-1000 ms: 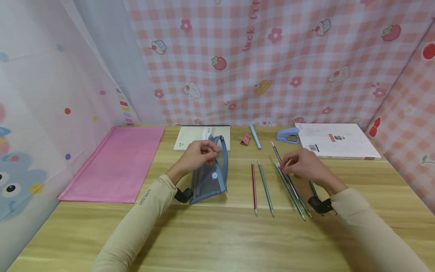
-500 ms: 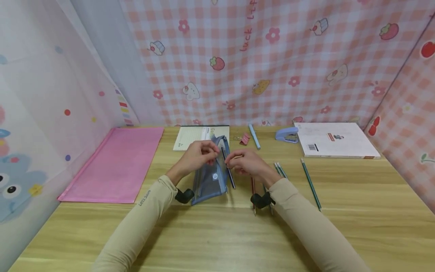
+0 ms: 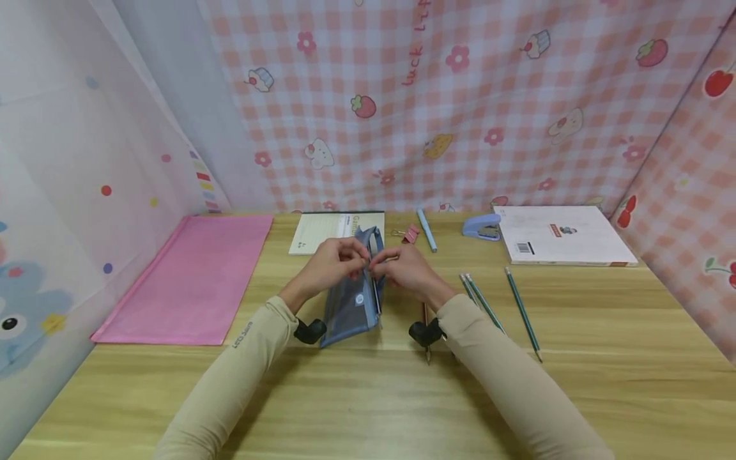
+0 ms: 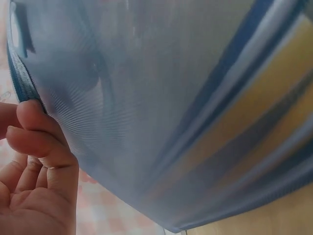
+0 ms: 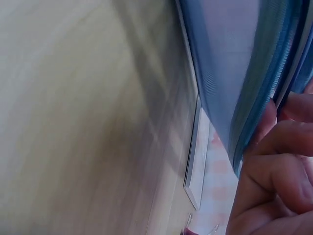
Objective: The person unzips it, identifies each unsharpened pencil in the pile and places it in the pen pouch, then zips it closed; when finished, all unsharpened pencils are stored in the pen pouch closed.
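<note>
A blue mesh pencil pouch (image 3: 351, 303) stands on edge at the middle of the wooden table (image 3: 368, 396). My left hand (image 3: 355, 258) pinches the pouch's upper rim from the left. My right hand (image 3: 384, 262) meets it at the pouch mouth, pinching a dark pencil (image 3: 376, 295) whose lower part runs down along the pouch's right edge. The left wrist view is filled by the mesh pouch (image 4: 171, 107), with curled fingers (image 4: 39, 147) on its edge. The right wrist view shows fingers (image 5: 274, 166) against the pouch's blue zip edge (image 5: 234, 73).
Loose green pencils (image 3: 480, 300) (image 3: 522, 313) lie right of my right forearm, and a red pencil (image 3: 426, 316) lies partly under it. At the back are a pink folder (image 3: 195, 275), a notebook (image 3: 322, 231), a binder clip (image 3: 411, 235), a blue pen (image 3: 427, 230), a stapler (image 3: 483, 226) and a white book (image 3: 560, 235).
My right hand picked a pencil from the group at the right and carried it left to the pouch mouth; it now sits lower along the pouch. The left hand stayed on the pouch.
</note>
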Demonstrator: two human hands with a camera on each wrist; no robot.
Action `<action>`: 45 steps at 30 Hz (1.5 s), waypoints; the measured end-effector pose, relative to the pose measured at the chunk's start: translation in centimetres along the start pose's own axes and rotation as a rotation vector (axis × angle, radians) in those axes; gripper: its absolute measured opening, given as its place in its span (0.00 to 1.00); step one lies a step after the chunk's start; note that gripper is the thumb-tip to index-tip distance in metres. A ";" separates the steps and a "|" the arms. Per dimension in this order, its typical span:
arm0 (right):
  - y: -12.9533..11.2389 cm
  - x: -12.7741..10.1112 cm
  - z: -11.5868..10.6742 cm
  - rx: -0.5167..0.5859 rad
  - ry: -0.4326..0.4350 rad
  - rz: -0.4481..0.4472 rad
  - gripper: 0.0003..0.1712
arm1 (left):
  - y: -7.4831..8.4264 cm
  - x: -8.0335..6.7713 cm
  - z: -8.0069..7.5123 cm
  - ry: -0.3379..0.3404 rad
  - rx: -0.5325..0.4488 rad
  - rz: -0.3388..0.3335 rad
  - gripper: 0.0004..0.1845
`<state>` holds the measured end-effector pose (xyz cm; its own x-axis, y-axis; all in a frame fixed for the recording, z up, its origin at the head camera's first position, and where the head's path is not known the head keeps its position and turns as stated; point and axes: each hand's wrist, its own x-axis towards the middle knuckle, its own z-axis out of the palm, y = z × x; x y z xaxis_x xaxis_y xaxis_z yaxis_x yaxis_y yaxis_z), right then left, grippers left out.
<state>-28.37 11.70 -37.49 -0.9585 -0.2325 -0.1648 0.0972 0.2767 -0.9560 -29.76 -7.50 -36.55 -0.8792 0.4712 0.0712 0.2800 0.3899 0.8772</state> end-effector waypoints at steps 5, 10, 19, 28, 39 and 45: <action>-0.1 0.1 0.5 0.024 0.025 -0.007 0.11 | -0.1 -0.1 0.1 0.000 0.005 0.008 0.05; -0.1 0.1 1.1 -0.070 0.025 -0.041 0.11 | 0.1 -0.1 0.0 0.005 0.010 0.014 0.05; -0.6 -1.1 0.1 -0.342 0.072 -0.158 0.05 | 0.1 0.0 -0.8 0.035 -0.005 0.012 0.07; 0.5 -3.8 -0.7 -0.425 -0.037 -0.213 0.07 | 0.1 0.0 -0.8 0.051 -0.002 0.013 0.10; 2.0 -5.9 0.3 -0.195 -0.230 -0.205 0.16 | 0.0 0.0 -0.9 0.082 0.023 0.016 0.07; 2.2 -6.3 1.6 -0.364 -0.135 -0.406 0.10 | -0.1 -0.1 -0.9 0.103 0.040 0.024 0.08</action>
<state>-21.67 12.30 -38.96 -0.8544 -0.4984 0.1469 -0.3946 0.4383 -0.8076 -30.07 -8.28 -36.26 -0.9066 0.3974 0.1419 0.3144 0.4117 0.8554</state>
